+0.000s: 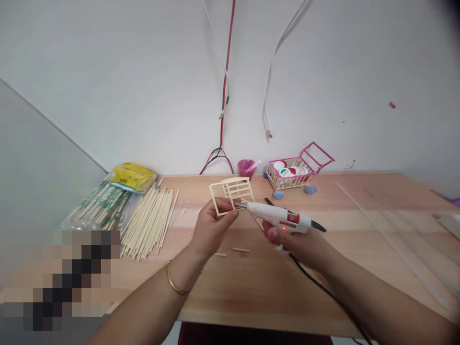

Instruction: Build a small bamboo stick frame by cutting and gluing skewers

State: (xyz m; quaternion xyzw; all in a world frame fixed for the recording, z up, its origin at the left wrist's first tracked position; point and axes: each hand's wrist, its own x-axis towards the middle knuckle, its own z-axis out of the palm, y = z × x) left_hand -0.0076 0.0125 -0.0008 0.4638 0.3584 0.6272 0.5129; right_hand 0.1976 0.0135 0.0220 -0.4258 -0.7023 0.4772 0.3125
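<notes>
A small frame of thin wooden sticks (212,197) is pinched at its lower edge in my left hand (212,225), raised above the table. My right hand (287,239) is wrapped round the handle of a white hot glue gun (268,214), whose small light glows orange-red. Its metal nozzle points left and meets or nearly meets the lower part of the frame; contact cannot be made out. A black cord (323,290) runs from the glue gun down toward the table's front edge.
Loose sticks (149,223) lie in a pile at left, beside wrapped bundles (104,203) and a yellow packet (133,176). Toward the back stand a pink cup (246,167) and a stick basket (290,179) of round discs. Clear glue sticks (388,239) lie at right. Cables hang down the wall.
</notes>
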